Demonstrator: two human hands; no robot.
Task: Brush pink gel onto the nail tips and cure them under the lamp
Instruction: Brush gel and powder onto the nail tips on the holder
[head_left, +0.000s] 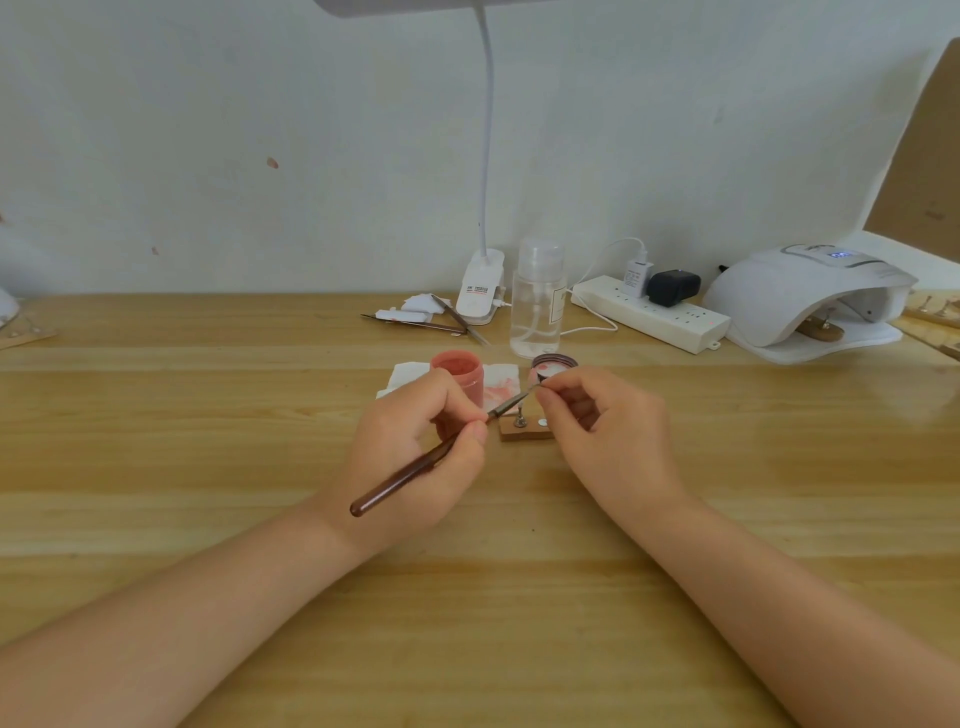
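- Now the curing lamp (779, 296) is seen far right on the table (208, 415), well apart from the hands.
- Pink gel is kept in the jar (460, 371) behind the left hand (410, 457).
- The brush (415, 467) is pinched by curled left fingers.
- A nail tip, too small to see, seems pinched by the right hand (608, 431) at the brush's end; painting looks underway, and steady strokes are needed next.

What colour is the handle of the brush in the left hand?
Dark reddish brown and glossy, seen in the head view: the brush handle sticks out below the left hand.
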